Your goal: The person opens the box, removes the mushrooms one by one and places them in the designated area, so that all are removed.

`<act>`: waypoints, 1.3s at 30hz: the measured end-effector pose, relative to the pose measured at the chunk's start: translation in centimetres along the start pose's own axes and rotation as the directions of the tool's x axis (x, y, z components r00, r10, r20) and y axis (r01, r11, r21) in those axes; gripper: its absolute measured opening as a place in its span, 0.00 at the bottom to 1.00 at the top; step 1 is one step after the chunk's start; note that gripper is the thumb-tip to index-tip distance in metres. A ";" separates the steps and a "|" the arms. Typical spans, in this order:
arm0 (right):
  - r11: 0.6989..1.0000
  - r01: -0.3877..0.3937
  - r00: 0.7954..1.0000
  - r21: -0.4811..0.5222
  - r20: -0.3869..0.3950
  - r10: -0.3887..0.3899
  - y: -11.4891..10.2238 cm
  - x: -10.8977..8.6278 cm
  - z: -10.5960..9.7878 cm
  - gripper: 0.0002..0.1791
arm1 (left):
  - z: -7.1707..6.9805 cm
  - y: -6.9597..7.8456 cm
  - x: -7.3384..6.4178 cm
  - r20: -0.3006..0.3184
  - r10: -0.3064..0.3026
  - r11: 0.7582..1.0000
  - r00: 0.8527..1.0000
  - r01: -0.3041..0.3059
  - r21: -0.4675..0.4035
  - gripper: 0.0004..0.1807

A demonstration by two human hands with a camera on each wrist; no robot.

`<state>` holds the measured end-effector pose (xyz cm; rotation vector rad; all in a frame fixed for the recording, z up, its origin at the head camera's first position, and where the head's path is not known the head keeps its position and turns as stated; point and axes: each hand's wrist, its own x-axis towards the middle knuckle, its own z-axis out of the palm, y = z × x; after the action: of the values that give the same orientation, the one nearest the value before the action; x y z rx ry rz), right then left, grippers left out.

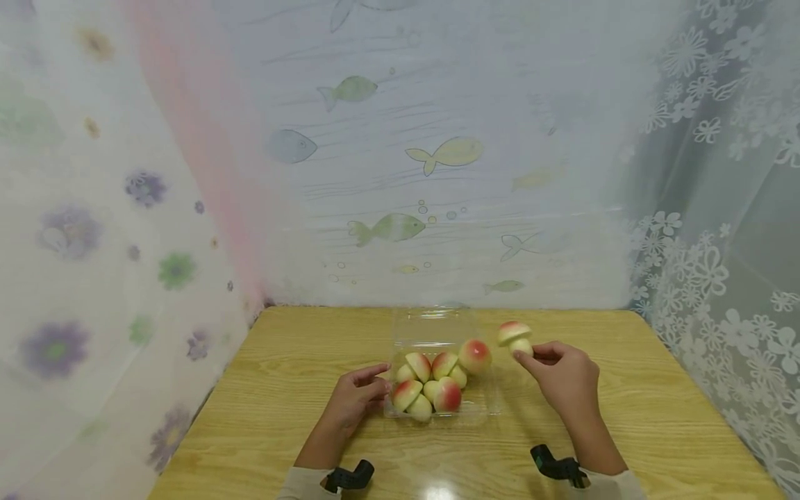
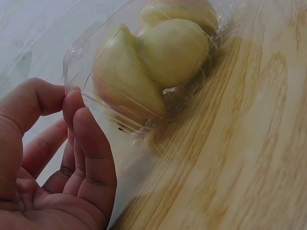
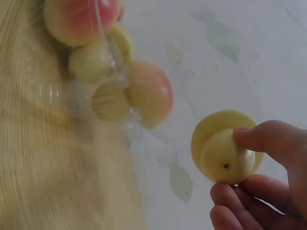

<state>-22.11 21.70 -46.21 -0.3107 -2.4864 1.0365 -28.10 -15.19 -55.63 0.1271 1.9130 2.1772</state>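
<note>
Between its thumb and fingertips my right hand (image 1: 565, 378) pinches a toy mushroom (image 1: 515, 335) by its pale stem, cap up, right of the clear plastic box (image 1: 481, 403). The right wrist view shows the underside of that mushroom (image 3: 228, 160), a small dark mark on its stem. My left hand (image 1: 356, 399) is at the box's left side; in the left wrist view its fingertips pinch the thin rim (image 2: 72, 88). Several mushrooms with red and yellow caps lie in the box, one mushroom (image 1: 475, 357) at its back right corner and another mushroom (image 1: 409, 399) at its front left.
The clear lid (image 1: 434, 326) stands folded back behind the box. Everything rests on a wood-grain table (image 1: 300, 347). A fish-patterned curtain (image 1: 450, 236) hangs along the back edge, with flowered curtains (image 1: 125, 278) at both sides. Black wrist camera mounts (image 1: 556, 465) sit at both cuffs.
</note>
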 end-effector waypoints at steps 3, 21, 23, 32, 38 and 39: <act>1.000 -0.011 1.000 -0.001 -0.012 0.011 0.5 0.3 0.2 0.23 | -0.1 0.0 0.0 0.000 0.000 1.000 1.000 0.000 0.010 0.27; 0.993 -0.116 0.991 -0.007 -0.071 0.115 4.3 1.8 1.7 0.24 | -0.2 0.1 -0.1 0.023 -0.010 1.000 1.000 0.010 0.011 0.29; 0.992 -0.129 0.990 -0.001 -0.063 0.128 4.6 1.9 1.8 0.24 | -0.2 0.1 -0.1 0.024 -0.011 1.000 1.000 0.011 0.009 0.29; 0.982 -0.186 0.982 0.026 -0.032 0.186 6.2 2.3 2.3 0.28 | -0.3 -0.3 -0.1 0.042 -0.007 1.000 0.999 0.007 -0.005 0.29; 0.976 -0.215 0.977 0.040 -0.008 0.215 6.7 2.8 2.9 0.31 | -0.4 -0.1 0.1 0.036 0.001 1.000 0.999 -0.001 0.002 0.28; 0.974 -0.225 0.974 0.037 -0.009 0.226 6.8 2.9 3.0 0.31 | -0.4 -0.1 0.1 0.038 0.000 1.000 0.999 0.000 0.000 0.28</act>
<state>-25.82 25.57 -52.10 -0.5985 -2.4597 1.1612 -28.29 -15.54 -55.80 0.1673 1.8927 2.1581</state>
